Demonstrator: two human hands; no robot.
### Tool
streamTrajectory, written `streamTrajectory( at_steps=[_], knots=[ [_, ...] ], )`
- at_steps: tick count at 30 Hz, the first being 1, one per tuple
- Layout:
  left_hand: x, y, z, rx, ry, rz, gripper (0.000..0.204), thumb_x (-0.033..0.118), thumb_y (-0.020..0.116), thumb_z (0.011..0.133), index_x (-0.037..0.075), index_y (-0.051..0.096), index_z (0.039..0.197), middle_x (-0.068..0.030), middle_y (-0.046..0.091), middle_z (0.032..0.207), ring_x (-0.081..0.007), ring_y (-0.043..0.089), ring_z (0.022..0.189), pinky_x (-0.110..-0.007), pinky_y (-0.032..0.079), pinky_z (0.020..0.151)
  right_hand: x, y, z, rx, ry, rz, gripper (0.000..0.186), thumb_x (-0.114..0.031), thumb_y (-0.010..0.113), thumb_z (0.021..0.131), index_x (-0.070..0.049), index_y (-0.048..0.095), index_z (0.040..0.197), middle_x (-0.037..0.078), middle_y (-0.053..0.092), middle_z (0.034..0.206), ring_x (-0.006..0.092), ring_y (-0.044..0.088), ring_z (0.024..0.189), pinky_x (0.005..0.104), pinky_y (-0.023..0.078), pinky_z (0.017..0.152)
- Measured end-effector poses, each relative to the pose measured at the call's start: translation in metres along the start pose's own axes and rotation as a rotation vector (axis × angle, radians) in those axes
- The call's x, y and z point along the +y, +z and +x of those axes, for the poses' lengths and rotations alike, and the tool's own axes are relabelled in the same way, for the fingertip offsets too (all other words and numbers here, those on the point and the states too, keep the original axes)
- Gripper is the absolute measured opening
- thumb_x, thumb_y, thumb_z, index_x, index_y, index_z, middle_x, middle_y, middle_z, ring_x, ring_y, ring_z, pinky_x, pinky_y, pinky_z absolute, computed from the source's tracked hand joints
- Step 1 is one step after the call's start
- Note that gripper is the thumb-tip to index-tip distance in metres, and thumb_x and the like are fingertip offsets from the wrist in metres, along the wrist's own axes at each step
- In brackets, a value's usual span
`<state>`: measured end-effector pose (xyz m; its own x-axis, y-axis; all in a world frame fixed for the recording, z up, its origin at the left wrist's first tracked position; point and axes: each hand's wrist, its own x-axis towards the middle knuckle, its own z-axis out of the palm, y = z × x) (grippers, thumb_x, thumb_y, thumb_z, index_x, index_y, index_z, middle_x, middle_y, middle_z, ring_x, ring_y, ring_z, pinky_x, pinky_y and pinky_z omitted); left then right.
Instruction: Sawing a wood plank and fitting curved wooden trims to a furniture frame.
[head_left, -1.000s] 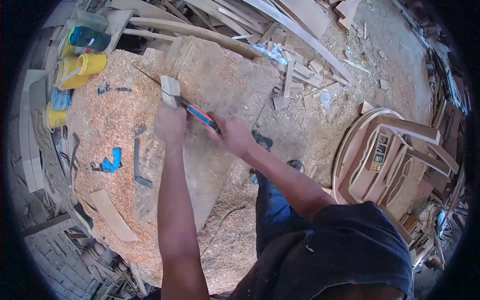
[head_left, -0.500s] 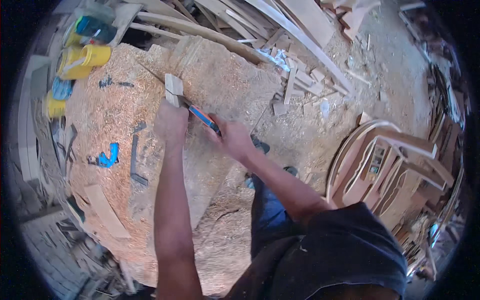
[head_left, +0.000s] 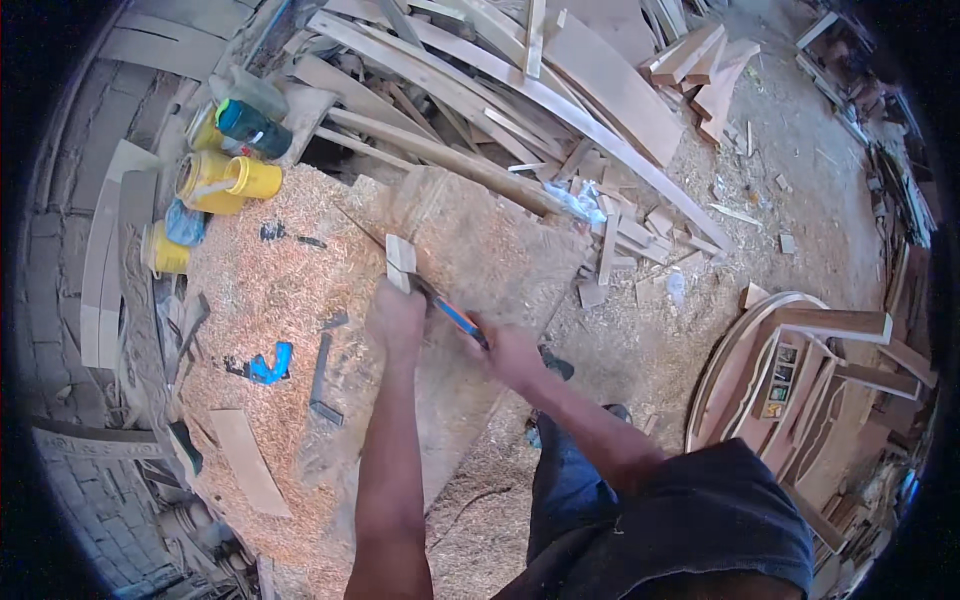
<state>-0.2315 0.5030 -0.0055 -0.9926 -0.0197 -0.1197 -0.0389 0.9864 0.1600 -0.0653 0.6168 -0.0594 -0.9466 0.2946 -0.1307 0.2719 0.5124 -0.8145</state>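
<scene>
Pale, narrow wooden piece (head_left: 401, 252), just one, over the shavings-strewn surface (head_left: 300, 285), with the left hand (head_left: 397, 313) clamped on it. The right hand (head_left: 505, 352) grips one saw with an orange-and-blue handle (head_left: 458, 320), its thin blade crossing the wood just beyond the left hand. Left of the hands I count one bright blue curved tool (head_left: 270, 370), one dark L-shaped bar (head_left: 320, 370), one flat pale board (head_left: 246, 460); farther off, at least three yellow buckets (head_left: 256, 179).

Saw handle (head_left: 460, 322) partly hidden by right hand (head_left: 508, 354); left arm (head_left: 390, 485) cut off below.
</scene>
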Motion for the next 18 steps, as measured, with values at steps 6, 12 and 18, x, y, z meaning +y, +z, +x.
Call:
streamTrajectory(
  at_steps=[6, 12, 18],
  knots=[
    [-0.015, 0.003, 0.012, -0.066, -0.075, 0.012, 0.037, 0.033, 0.072, 0.087, 0.007, 0.072, 0.114, -0.0202, 0.078, 0.098, -0.0444, 0.075, 0.091, -0.053, 0.058, 0.082, 0.04, -0.041, -0.115, -0.091, 0.069, 0.104, 0.047, -0.038, 0.066, 0.102, -0.016, 0.062, 0.143, 0.017, 0.078, 0.092, 0.0417, 0.073, 0.072, 0.049, 0.054, 0.061],
    [-0.009, -0.008, -0.004, -0.075, -0.088, 0.008, 0.035, 0.032, 0.071, 0.088, 0.007, 0.071, 0.113, -0.0205, 0.078, 0.099, -0.0443, 0.075, 0.092, -0.053, 0.058, 0.081, 0.011, -0.056, -0.084, -0.141, 0.12, 0.065, 0.051, -0.038, 0.067, 0.102, -0.017, 0.06, 0.147, 0.018, 0.077, 0.087, 0.0409, 0.072, 0.069, 0.0499, 0.053, 0.06],
    [-0.01, 0.003, 0.002, -0.074, -0.095, -0.012, 0.034, 0.031, 0.069, 0.089, 0.008, 0.071, 0.114, -0.0206, 0.078, 0.101, -0.0441, 0.075, 0.093, -0.052, 0.058, 0.082, 0.005, -0.002, -0.019, -0.074, 0.047, -0.012, 0.05, -0.046, 0.064, 0.102, -0.018, 0.063, 0.144, 0.018, 0.078, 0.089, 0.0433, 0.073, 0.071, 0.0515, 0.054, 0.062]
  ],
)
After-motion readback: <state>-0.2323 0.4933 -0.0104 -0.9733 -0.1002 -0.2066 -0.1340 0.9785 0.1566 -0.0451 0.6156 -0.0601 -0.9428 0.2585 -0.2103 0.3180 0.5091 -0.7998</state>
